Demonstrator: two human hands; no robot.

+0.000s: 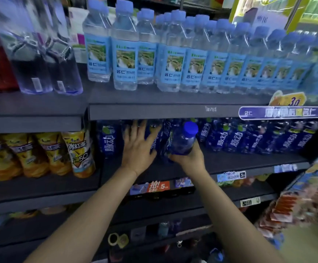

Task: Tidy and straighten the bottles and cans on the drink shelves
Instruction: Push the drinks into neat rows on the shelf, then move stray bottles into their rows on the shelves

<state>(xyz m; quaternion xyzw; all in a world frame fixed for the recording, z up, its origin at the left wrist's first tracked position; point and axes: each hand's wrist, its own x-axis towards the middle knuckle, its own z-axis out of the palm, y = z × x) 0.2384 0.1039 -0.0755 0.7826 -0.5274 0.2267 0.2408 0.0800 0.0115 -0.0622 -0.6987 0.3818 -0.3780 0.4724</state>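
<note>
On the middle shelf stands a row of dark blue drink bottles with white lettering. My right hand grips one blue bottle with a blue cap from below, tilted toward me in front of the row. My left hand lies with straight, spread fingers against the blue bottles at the left of the row, fingertips under the shelf above. The bottles behind my hands are partly hidden.
The shelf above holds a long row of clear water bottles with light blue labels; large clear bottles stand at its left. Orange-yellow tea bottles fill the left bay. Price tags line the shelf edges. Snack packs hang at right.
</note>
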